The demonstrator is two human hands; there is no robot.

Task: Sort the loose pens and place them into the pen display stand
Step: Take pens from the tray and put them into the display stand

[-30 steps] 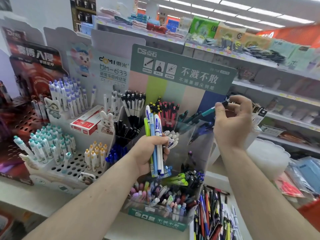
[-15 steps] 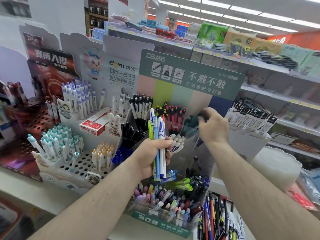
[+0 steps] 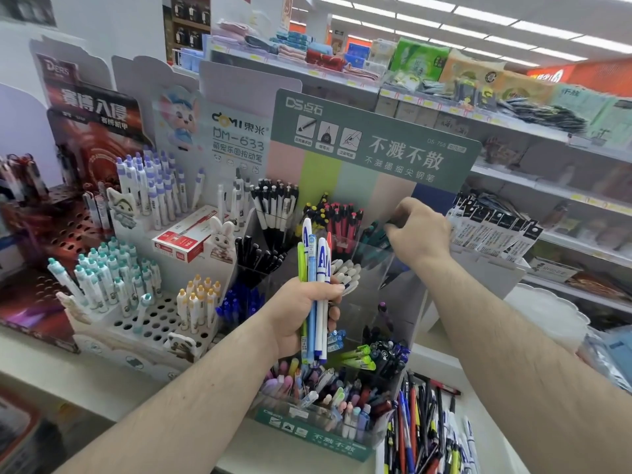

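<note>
My left hand [image 3: 301, 316] grips a bundle of pens [image 3: 315, 268] upright: green, light blue and white-and-blue ones, held in front of the clear tiered pen display stand [image 3: 376, 268] with the green header card. My right hand [image 3: 419, 230] reaches over the stand's upper right compartment, its curled fingers pinching the dark cap end of a teal pen [image 3: 374, 232] that stands among other teal pens there. A pile of loose pens [image 3: 420, 425] lies on the counter at the lower right.
A white rabbit-themed stand [image 3: 150, 323] with pens in holes stands to the left, with a red box [image 3: 184, 242] on it. A dark red stand [image 3: 61, 234] is further left. Packaged refills [image 3: 492, 230] hang to the right. Store shelves [image 3: 547, 186] run behind.
My right hand carried the teal pen from up at the right down into the stand's upper right compartment. My left hand kept its bundle in place.
</note>
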